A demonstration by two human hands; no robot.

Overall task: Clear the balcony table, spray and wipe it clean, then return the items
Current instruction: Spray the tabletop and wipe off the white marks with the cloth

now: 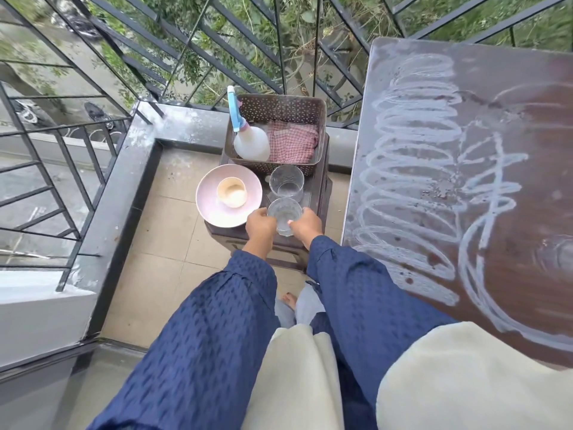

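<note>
Both hands reach down to a low dark stool (317, 189) that stands just left of the tabletop (527, 187). The left hand (260, 224) and the right hand (307, 224) hold one clear glass (284, 216) between them at the stool's near edge. Each grip is curled against its own side of the glass, the left on the left wall and the right on the right wall. Whether the glass rests on the stool or is lifted just off it cannot be told.

A second glass (286, 183) stands upright directly behind the held one, toward the middle of the stool. A pink plate (214, 212) overhangs the stool's left edge, with a cream cup (232, 192) upright on it. At the far edge of the stool sits a brown perforated basket (280, 103). Inside it a white spray bottle (251, 143) with a blue trigger leans against the left wall, and a red checked cloth (293, 144) lies folded on the right.

The dark brown tabletop is covered in looping whitish smears, densest along its left edge. Black railing (198, 41) surrounds the tiled floor (173, 231).
</note>
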